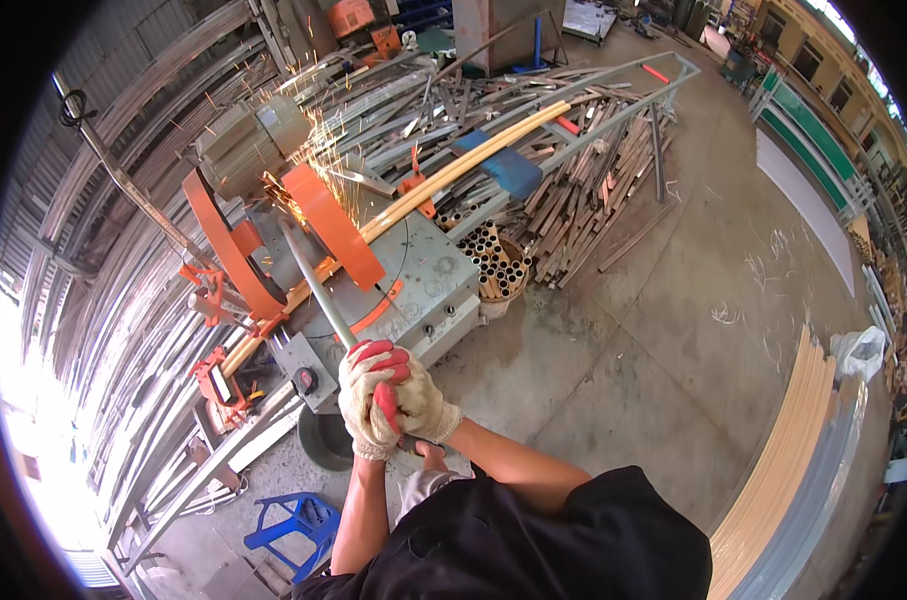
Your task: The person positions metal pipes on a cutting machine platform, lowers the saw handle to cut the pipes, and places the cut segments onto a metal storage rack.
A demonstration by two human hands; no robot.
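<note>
Both hands, in white knit gloves with red patches, are wrapped one against the other around the end of a grey lever handle (321, 288). My left hand (366, 408) is on the left side, and my right hand (429, 406) presses close beside it. The lever runs up to a cut-off saw with orange guards (334, 228). Orange sparks (286, 196) fly up between the guards. Long tan tubes (474, 168) pass under the saw across its grey metal bench (414, 290). The blade's contact with them is hidden by the guard.
Beyond the bench stands a basket of short cut tubes (501, 275), beside a heap of brown offcuts (599, 180). Metal lengths fill the racks (104, 300) at left. A blue plastic stool (296, 527) sits near my left arm. Long tan strips (789, 450) lie at right.
</note>
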